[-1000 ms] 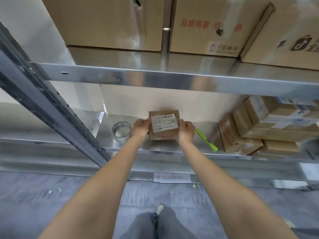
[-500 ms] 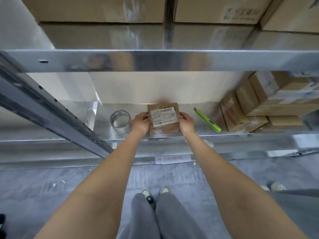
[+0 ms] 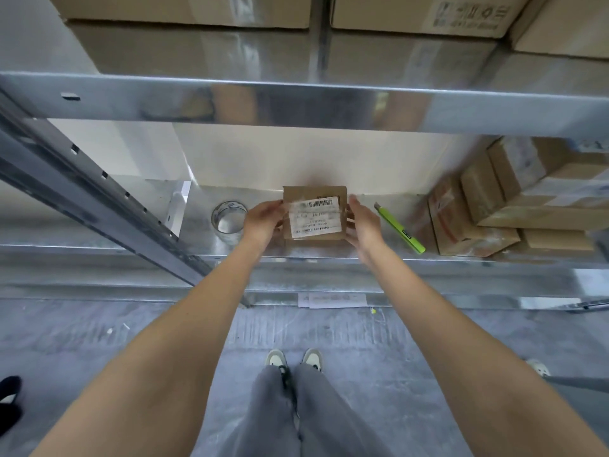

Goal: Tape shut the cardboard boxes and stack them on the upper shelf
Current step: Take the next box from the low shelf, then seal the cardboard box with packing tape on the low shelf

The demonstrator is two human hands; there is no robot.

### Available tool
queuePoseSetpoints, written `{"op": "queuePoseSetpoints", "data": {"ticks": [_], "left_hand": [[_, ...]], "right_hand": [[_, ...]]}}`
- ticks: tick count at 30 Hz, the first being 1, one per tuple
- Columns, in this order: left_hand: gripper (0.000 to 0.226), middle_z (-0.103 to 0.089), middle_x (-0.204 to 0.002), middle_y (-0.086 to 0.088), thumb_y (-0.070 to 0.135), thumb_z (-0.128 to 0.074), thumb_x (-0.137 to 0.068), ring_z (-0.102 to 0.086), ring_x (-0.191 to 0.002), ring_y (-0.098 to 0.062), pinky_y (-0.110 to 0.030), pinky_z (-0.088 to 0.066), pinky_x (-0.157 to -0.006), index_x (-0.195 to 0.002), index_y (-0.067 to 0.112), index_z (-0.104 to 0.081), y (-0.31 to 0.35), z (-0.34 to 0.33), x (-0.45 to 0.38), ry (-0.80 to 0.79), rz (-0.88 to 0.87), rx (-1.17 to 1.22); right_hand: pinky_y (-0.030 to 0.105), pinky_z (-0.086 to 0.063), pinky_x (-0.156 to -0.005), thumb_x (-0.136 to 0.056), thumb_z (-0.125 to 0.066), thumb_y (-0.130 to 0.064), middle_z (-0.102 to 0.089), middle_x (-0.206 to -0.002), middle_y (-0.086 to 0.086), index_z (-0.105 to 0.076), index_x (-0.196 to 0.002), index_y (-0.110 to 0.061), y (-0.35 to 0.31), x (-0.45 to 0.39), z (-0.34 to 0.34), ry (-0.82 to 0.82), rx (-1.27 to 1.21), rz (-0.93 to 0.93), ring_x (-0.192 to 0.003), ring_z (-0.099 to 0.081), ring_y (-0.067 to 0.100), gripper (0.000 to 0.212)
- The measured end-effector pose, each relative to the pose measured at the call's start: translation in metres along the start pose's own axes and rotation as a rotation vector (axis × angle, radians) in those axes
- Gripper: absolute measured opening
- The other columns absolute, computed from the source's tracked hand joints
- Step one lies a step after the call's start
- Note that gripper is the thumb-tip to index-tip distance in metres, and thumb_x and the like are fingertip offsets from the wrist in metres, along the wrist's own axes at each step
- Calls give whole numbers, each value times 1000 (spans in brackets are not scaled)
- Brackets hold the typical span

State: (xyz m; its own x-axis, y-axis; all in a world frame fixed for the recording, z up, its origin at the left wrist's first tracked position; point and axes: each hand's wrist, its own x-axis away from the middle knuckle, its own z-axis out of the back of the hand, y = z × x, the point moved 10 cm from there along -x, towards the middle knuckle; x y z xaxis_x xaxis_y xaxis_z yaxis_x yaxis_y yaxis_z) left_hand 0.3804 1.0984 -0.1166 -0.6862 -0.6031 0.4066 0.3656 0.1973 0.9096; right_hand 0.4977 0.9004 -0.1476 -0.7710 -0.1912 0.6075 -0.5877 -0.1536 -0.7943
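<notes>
Resting place: a small cardboard box [image 3: 314, 214] is set on the lower shelf [image 3: 329, 250], white label up, at the middle.
Left hand [image 3: 263, 217]: the box's left edge is gripped, fingers curled on it.
Right hand [image 3: 362, 222]: fingers are laid straight beside the box's right side; whether they touch cannot be told because of blur.
Left surroundings: a tape roll [image 3: 229, 219] is stood on the shelf just left of the left hand.
Right surroundings: a green cutter [image 3: 400, 230] is laid just right of the right hand; stacked boxes [image 3: 514, 199] are piled further right.
Obstruction: the upper shelf [image 3: 296, 103] beam is spanned above the box, with large cartons [image 3: 415, 11] resting on it.
Change: half a second ago the right hand was closed on the box's edge; its fingers are now loosened. The box has been kept in place.
</notes>
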Motion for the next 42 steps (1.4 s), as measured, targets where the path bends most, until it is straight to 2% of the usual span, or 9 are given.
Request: {"op": "queuePoseSetpoints", "data": {"ticks": [5, 11, 26, 28, 30, 33, 35, 39, 42], "left_hand": [[50, -73, -106, -6, 48, -58, -94, -72, -93, -25, -36, -60, -83, -110, 1, -63, -6, 6, -5, 35, 140, 208], [28, -71, -112, -13, 21, -67, -92, -70, -94, -20, -25, -58, -75, -116, 7, -65, -11, 5, 0, -13, 83, 211], [32, -66, -110, -2, 37, -62, -94, -66, -99, -11, -35, -56, -87, -118, 15, -60, -14, 26, 2, 156, -25, 187], [25, -65, -106, -1, 26, -61, -95, -62, -98, -6, -33, -51, -89, -114, 10, -63, 2, 58, 7, 308, -248, -102], [33, -62, -121, -8, 15, -65, -89, -55, -115, -24, -38, -42, -97, -120, 6, -60, 9, 74, -1, 339, -386, -626], [62, -50, -137, -11, 27, -73, -82, -42, -126, -34, -38, -37, -102, -135, 8, -47, -31, 79, -25, 92, -86, -1017], [45, -51, -135, -12, 24, -66, -88, -39, -128, -34, -38, -39, -100, -129, 11, -52, -40, 73, -25, -20, -41, -1206], [19, -63, -108, -7, 6, -47, -92, -51, -112, -31, -38, -32, -90, -93, 19, -61, -17, 78, -17, 107, -119, -1285], [13, -60, -96, -5, 15, -48, -98, -55, -97, -29, -38, -31, -85, -89, 20, -56, -10, 94, -2, 200, -144, -974]], "right_hand": [[44, -55, -89, -87, -64, -50, -72, -96, 2, -63, -88, -20, -12, -1, -7, 23, -55, 79, -98, -67, 24, 30], [37, -51, -85, -89, -65, -26, -69, -101, 7, -62, -95, -17, 1, 5, -11, 8, -93, 150, -95, -65, 24, 11], [35, -49, -77, -90, -62, -21, -65, -103, 3, -56, -109, -14, -5, 8, -2, 112, -46, 199, -95, -63, 22, 21], [32, -50, -78, -90, -62, -20, -64, -104, 3, -56, -114, -11, -8, 7, 0, 126, -23, 215, -95, -62, 21, 27], [21, -47, -73, -90, -64, -25, -62, -102, 1, -56, -116, -8, -14, 7, 2, 154, -12, 241, -90, -60, 16, 32], [16, -43, -72, -87, -69, -31, -56, -103, 1, -54, -112, -11, -27, 15, 7, 262, 14, 324, -93, -56, 15, 36], [21, -43, -81, -86, -71, -31, -53, -106, 1, -53, -111, -12, -42, 27, 6, 327, 91, 457, -98, -54, 17, 35], [26, -42, -89, -89, -66, -20, -52, -110, 2, -56, -114, -9, -79, 63, -21, 286, 295, 773, -103, -52, 19, 30], [27, -46, -86, -92, -62, -13, -54, -110, 5, -58, -116, -7, -97, 84, -63, 101, 486, 934, -98, -55, 17, 26]]}}
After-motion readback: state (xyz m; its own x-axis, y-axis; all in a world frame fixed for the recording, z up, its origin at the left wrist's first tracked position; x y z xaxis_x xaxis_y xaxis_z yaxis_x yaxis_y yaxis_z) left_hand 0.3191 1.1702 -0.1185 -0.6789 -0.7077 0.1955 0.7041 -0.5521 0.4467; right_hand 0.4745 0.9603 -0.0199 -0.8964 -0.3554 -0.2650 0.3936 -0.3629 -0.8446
